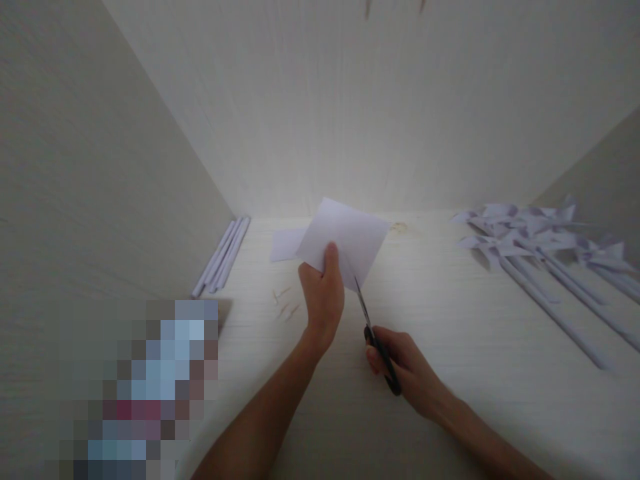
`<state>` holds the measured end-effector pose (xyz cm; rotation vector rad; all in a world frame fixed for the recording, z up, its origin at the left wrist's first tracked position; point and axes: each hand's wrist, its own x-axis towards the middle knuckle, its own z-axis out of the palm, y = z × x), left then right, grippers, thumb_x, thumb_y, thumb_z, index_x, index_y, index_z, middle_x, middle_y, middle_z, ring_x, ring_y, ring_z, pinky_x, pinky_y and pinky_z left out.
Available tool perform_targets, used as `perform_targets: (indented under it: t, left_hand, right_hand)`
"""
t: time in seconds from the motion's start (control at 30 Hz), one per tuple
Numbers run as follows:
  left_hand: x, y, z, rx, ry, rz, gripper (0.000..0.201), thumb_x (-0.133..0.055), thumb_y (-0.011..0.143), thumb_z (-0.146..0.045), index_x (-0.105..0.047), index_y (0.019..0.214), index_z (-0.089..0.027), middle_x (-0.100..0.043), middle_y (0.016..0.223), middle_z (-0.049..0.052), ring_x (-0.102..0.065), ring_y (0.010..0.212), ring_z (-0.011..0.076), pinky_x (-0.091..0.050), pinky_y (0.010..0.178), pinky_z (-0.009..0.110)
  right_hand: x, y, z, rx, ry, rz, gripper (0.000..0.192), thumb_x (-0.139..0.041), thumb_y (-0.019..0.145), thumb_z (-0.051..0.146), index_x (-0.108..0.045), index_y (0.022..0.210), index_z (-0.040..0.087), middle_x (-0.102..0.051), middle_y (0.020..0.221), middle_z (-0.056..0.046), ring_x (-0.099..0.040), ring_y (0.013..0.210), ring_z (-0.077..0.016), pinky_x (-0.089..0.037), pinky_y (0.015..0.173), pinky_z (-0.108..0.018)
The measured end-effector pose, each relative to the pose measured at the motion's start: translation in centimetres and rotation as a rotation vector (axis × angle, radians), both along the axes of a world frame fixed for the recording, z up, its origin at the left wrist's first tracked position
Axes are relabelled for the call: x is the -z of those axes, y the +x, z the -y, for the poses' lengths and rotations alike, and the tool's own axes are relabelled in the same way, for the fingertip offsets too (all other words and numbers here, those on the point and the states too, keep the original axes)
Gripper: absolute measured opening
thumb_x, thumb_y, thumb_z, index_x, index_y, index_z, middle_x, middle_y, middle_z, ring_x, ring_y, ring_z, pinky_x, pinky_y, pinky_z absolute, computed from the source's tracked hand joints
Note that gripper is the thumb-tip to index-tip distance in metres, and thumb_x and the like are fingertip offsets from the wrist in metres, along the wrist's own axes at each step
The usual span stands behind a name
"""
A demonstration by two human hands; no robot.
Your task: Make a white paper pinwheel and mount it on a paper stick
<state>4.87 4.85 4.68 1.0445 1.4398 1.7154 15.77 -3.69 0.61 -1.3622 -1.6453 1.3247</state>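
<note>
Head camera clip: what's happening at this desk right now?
A person is cutting paper. The left hand holds up a white sheet, and the right hand works black-handled scissors whose blades meet the sheet's lower edge. A smaller piece of paper lies flat behind it. Rolled paper sticks lie at the left wall, and finished paper pinwheels are laid out on the right of the pale wooden desk.
</note>
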Motion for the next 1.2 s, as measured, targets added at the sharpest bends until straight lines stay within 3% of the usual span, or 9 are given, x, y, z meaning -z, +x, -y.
perform_targets:
  t: [0.5, 1.2]
  left_hand:
    - [-0.29, 0.07, 0.28, -0.031, -0.028, -0.042, 0.032, -0.049, 0.07, -0.043, -0.057, 0.071, -0.011, -0.053, 0.054, 0.001, -0.049, 0.053, 0.0107, -0.04, 0.049, 0.021]
    - [-0.43, 0.19, 0.48, -0.044, -0.017, -0.031, 0.03, -0.051, 0.069, -0.04, -0.059, 0.066, -0.011, -0.055, 0.052, 0.002, -0.053, 0.055, 0.0124, -0.04, 0.049, 0.022]
  right_hand:
    - [-0.26, -0.11, 0.0, -0.005, -0.023, -0.001, 0.036, -0.041, 0.075, 0.048, -0.036, 0.055, 0.019, -0.032, 0.05, 0.004, -0.031, 0.047, -0.0083, -0.024, 0.043, -0.022]
    - [-0.2, -0.08, 0.09, -0.008, 0.0, 0.037, 0.035, -0.042, 0.076, 0.047, -0.036, 0.056, 0.019, -0.033, 0.051, 0.004, -0.032, 0.048, -0.0087, -0.025, 0.044, -0.023]
